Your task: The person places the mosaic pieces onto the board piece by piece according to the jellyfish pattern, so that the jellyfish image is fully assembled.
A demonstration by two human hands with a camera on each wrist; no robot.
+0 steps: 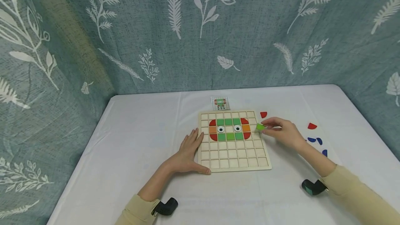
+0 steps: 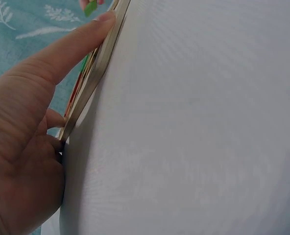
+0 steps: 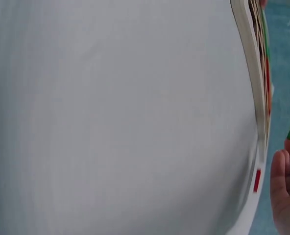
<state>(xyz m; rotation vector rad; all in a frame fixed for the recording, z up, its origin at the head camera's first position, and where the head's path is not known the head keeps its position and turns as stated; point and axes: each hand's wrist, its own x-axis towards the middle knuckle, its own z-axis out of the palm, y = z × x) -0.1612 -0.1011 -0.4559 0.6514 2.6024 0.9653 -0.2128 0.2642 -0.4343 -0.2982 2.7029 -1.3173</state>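
Note:
A wooden grid board [image 1: 232, 153] lies on the white table, with a face of green, orange and red tiles and two eye tiles set in its upper rows. My left hand [image 1: 186, 155] rests at the board's left side, fingers spread along the edge and thumb at the near left corner. In the left wrist view the thumb [image 2: 71, 46] touches the board's rim. Above the board's right edge, my right hand [image 1: 284, 133] pinches a light green square tile [image 1: 260, 126] between thumb and fingers. Part of this hand is cut off in the right wrist view.
A small pattern card [image 1: 220, 103] lies behind the board. Near the board's far right corner is a red quarter-round piece [image 1: 264, 114]. Farther right lie another red piece [image 1: 311, 126] and several blue pieces [image 1: 311, 140]. A leaf-patterned curtain [image 1: 193, 61] hangs behind the table.

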